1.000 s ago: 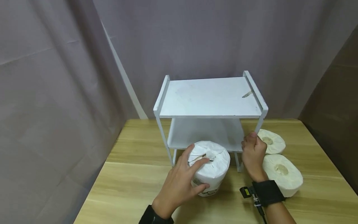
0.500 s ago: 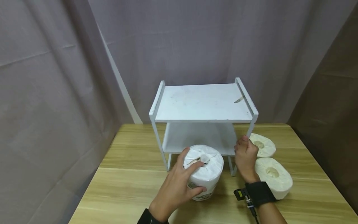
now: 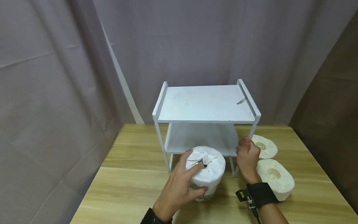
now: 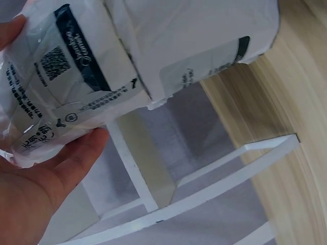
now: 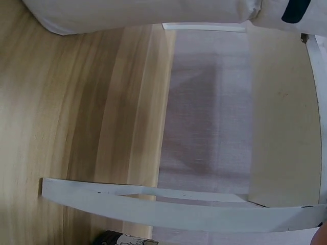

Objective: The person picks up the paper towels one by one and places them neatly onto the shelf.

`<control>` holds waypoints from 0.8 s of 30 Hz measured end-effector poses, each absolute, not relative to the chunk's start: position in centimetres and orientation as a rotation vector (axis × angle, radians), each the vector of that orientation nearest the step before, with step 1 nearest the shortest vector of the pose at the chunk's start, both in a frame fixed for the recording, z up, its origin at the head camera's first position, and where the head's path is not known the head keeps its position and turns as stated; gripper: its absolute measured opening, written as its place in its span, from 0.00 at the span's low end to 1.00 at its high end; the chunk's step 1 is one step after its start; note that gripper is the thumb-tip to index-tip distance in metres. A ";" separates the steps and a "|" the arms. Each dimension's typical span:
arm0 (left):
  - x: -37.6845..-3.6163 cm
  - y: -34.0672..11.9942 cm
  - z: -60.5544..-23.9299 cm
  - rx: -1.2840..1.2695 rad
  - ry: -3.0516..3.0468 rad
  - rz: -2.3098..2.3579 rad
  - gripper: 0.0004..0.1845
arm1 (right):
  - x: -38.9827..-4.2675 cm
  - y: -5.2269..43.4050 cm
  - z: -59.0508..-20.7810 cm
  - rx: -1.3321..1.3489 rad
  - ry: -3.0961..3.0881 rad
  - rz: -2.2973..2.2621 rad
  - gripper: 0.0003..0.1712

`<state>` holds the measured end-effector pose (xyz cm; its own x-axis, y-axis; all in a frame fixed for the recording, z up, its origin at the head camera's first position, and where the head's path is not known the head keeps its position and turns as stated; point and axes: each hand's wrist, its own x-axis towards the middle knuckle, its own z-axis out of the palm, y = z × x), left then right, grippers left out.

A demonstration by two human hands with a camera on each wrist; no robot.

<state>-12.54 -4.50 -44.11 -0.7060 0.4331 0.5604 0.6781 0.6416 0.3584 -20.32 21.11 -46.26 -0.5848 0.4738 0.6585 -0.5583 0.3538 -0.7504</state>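
My left hand (image 3: 176, 189) grips the upper part of a white wrapped toilet roll (image 3: 209, 174) in front of the shelf, fingers over its top and thumb on the near side. The left wrist view shows this printed toilet roll (image 4: 61, 81) on top of a second wrapped roll (image 4: 204, 35), which stands on the table. My right hand (image 3: 248, 158) curls round the front right leg of a small white two-tier shelf (image 3: 207, 104), thumb up. Only a bit of a right-hand finger (image 5: 320, 237) shows in the right wrist view.
Two more wrapped rolls lie right of the shelf, the nearer roll (image 3: 275, 179) partly behind the right wrist and the farther roll (image 3: 265, 147) beyond it. Everything stands on a wooden table (image 3: 126, 186). Grey curtains (image 3: 195, 40) hang behind and at the sides.
The head view has shifted slightly, so the whole scene sits a little lower and to the left than a second ago. Both hands keep their holds, with the roll and shelf in place.
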 end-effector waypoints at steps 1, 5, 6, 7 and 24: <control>-12.5 -4.5 -44.1 -0.872 -2.439 -0.778 0.35 | -20.3 21.1 -46.4 0.072 -1.694 1.398 0.44; -12.3 -4.5 -44.0 -0.873 -2.434 -0.760 0.35 | -20.3 21.1 -46.6 0.072 -1.696 1.401 0.44; -12.4 -4.5 -44.1 -0.875 -2.429 -0.754 0.35 | -20.3 21.1 -46.6 0.078 -1.698 1.399 0.43; -12.4 -4.5 -44.1 -0.875 -2.421 -0.748 0.35 | -20.3 21.1 -46.5 0.074 -1.701 1.393 0.43; -11.9 -5.4 -42.8 -0.831 -2.358 -0.856 0.34 | -20.5 21.1 -46.8 0.052 -1.700 1.437 0.39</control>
